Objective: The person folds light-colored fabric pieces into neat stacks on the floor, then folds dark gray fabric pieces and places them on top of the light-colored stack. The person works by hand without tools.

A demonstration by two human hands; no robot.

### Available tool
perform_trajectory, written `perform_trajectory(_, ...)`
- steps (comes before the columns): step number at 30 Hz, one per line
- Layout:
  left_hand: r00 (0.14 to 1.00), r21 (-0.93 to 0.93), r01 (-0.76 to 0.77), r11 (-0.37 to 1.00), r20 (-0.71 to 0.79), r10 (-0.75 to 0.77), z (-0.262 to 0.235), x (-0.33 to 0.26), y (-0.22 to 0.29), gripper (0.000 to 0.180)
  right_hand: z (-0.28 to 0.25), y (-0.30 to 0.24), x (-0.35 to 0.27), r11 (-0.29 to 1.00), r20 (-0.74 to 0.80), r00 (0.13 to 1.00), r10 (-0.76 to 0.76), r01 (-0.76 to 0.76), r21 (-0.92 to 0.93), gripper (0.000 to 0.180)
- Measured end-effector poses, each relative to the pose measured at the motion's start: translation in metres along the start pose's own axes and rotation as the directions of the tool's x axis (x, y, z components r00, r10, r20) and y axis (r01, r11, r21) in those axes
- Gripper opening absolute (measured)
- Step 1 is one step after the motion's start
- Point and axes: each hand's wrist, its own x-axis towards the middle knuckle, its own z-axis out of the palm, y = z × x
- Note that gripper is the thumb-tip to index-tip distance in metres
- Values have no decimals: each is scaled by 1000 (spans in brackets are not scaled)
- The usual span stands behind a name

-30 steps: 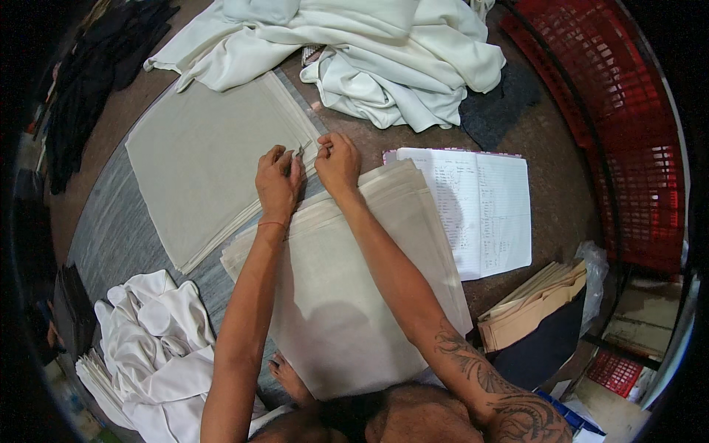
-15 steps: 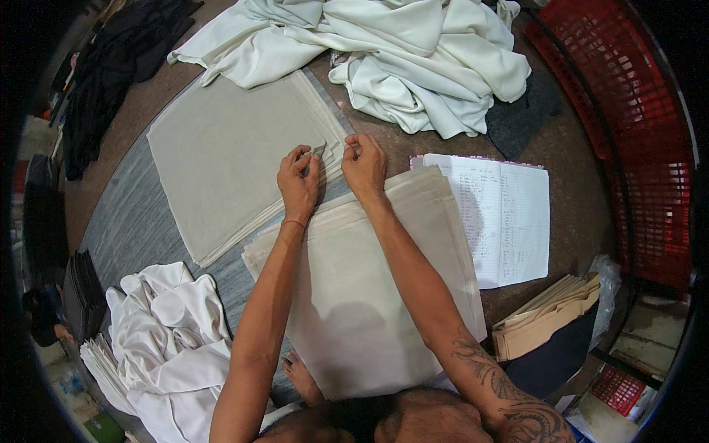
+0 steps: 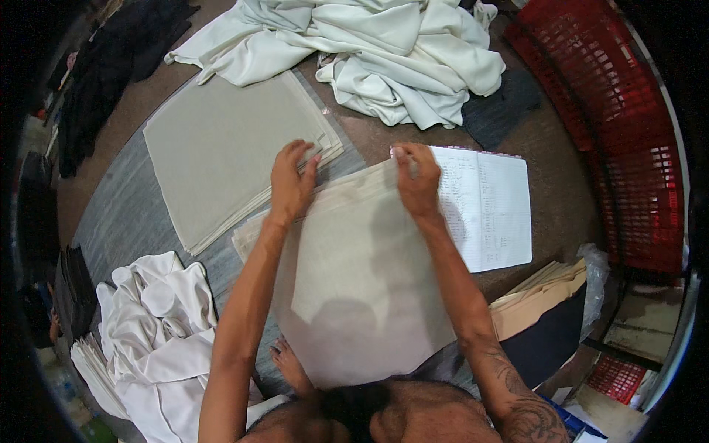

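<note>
My left hand point(image 3: 294, 183) is over the near right edge of the far stack of beige fabric sheets point(image 3: 221, 140). Its thumb stands apart from its bent fingers, and nothing shows between them. At the upper right corner of the near stack of beige fabric sheets point(image 3: 354, 295), my right hand point(image 3: 419, 181) has its fingers curled in against the thumb. Whether a sheet's corner is pinched there is hidden. The near stack lies in front of my body, under and between my forearms, its far edge layered and uneven.
An open notebook point(image 3: 491, 210) with handwriting lies right of my right hand. Heaped white cloth point(image 3: 391, 66) is at the back, more white cloth point(image 3: 159, 310) at the left. Tan folded pieces point(image 3: 535, 299) lie front right; a red plastic crate point(image 3: 613, 140) stands at far right.
My right hand has moved right, away from the left, to the near stack's upper right corner. My left hand's fingers have parted. The whole view has shifted slightly.
</note>
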Motion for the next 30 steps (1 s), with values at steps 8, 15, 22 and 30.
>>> perform_trajectory(8,956,280,-203,938,264,128,20,-78,63,46,-80,18,-69,903,228,886,405,-347,-255,32)
perform_trajectory(15,959,296,-243,924,214,184,26,-85,51,44,-51,3,-81,817,133,860,492,-404,-411,28)
perform_trajectory(22,964,299,-238,924,189,187,27,-88,51,45,-48,-7,-96,918,88,924,371,-351,-185,17)
perform_trajectory(30,963,312,-221,924,221,155,24,-86,55,44,-43,-5,-84,883,-97,908,408,-419,-212,19)
